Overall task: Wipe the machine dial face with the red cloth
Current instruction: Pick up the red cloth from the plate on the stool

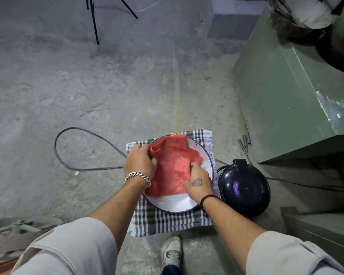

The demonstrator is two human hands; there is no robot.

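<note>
**What I can't see**

My red cloth (173,165) hides most of the dial face (175,201) — no markings readable. My left hand (140,161) covers its nine o'clock rim. At one o'clock, the green machine (290,92) runs off-frame.

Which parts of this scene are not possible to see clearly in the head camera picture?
- Dial face: mostly hidden under the red cloth and both hands; any markings cannot be seen.
- Left hand fingertips: tucked into the cloth's fold.
- Right hand fingertips: against the cloth; the grip cannot be told.
- Checked cloth: its middle lies under the dial.
- Green machine: cut off by the right edge.
- Black cable: its end runs behind the checked cloth.
</note>
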